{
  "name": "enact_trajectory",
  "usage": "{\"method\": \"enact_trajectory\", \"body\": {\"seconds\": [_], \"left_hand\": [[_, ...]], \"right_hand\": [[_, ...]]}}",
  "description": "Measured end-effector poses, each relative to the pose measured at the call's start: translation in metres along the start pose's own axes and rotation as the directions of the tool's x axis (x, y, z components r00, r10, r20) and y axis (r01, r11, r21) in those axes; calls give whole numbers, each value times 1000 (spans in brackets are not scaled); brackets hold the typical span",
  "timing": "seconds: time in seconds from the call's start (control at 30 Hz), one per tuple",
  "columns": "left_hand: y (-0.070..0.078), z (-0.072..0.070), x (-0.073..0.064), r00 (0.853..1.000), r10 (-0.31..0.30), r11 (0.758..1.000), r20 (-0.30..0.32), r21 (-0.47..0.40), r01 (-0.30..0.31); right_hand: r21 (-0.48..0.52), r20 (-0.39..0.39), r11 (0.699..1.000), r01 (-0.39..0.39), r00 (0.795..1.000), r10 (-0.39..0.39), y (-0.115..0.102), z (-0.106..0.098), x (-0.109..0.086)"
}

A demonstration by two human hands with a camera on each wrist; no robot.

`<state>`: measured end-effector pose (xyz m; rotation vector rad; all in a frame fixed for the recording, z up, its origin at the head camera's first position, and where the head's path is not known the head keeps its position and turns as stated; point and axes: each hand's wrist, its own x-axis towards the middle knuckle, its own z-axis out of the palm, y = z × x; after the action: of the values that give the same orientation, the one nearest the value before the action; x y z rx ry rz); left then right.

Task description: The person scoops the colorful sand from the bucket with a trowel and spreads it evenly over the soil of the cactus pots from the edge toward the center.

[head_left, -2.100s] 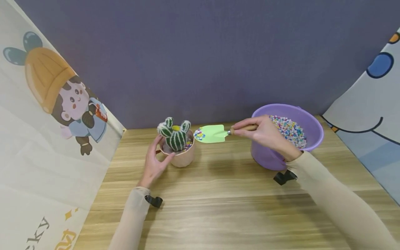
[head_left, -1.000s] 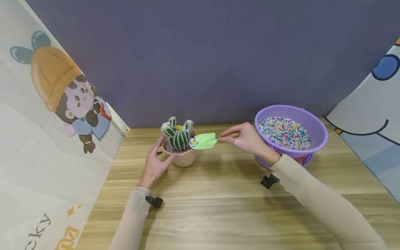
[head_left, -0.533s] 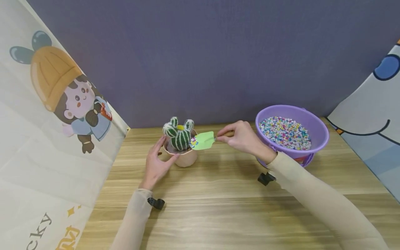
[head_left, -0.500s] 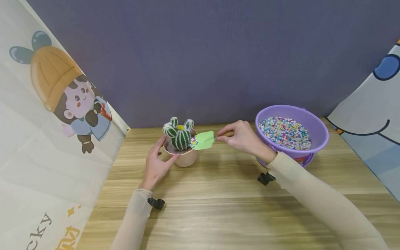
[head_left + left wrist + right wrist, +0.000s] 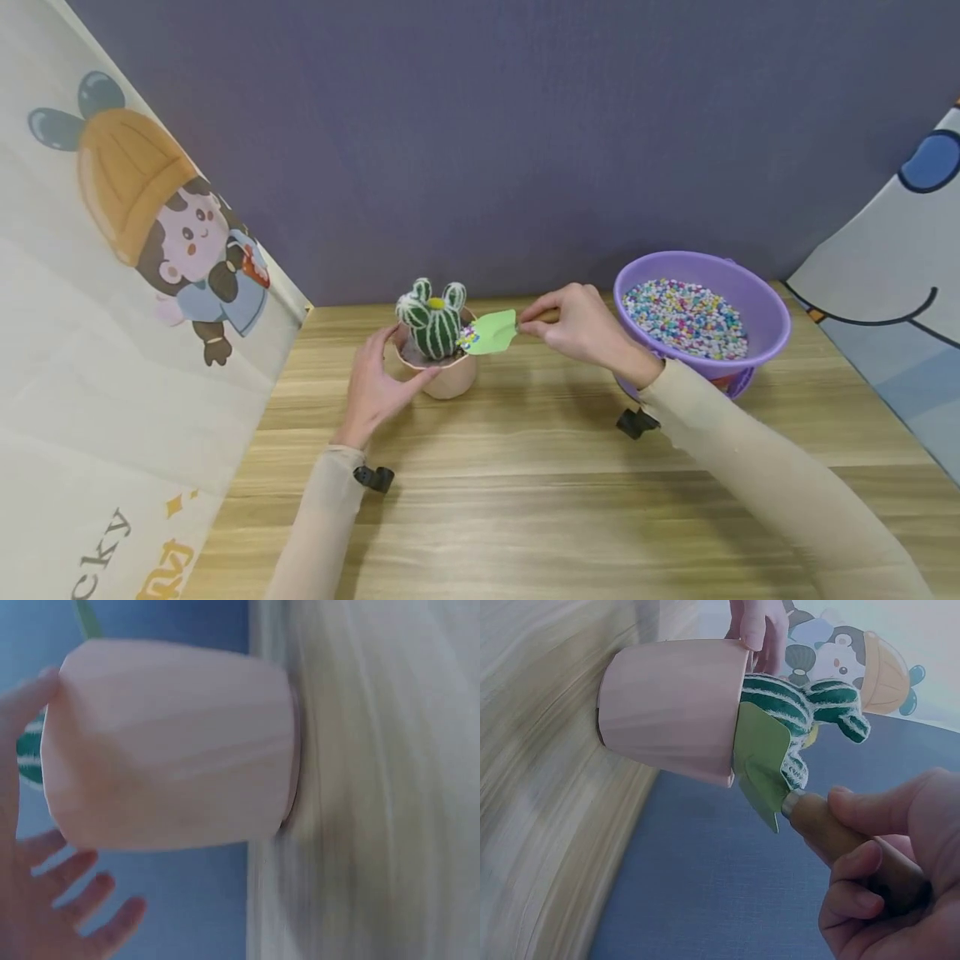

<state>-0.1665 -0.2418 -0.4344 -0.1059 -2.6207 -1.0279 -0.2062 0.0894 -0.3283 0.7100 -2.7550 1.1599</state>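
Head view: right grip [image 5: 583,327] holds green trowel [image 5: 497,331] beside potted cactus [image 5: 437,336].

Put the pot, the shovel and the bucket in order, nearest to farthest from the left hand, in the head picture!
1. Pot: touching the left hand.
2. Shovel: just right of the pot.
3. Bucket: farthest right.
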Motion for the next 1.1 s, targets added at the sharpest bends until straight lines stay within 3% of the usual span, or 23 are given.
{"method": "enact_trajectory", "body": {"seconds": [0.17, 0.27, 0.6, 1.1], "left_hand": [[-8, -6, 9, 991, 25, 999, 135, -41, -19], [-12, -8, 12, 986, 26, 998, 167, -56, -17], [-11, -11, 14, 987, 26, 999, 157, -41, -19], [4, -10, 8, 985, -62, 997, 161, 57, 54]], "right_hand": [[3, 7, 1000, -4, 1000, 4, 1, 0, 0], [3, 12, 1000, 1, 1000, -1, 0, -1, 0], [-4, 29, 1000, -7, 1000, 7, -3, -4, 2], [-18, 43, 999, -31, 999, 31, -6, -7, 1]]}}
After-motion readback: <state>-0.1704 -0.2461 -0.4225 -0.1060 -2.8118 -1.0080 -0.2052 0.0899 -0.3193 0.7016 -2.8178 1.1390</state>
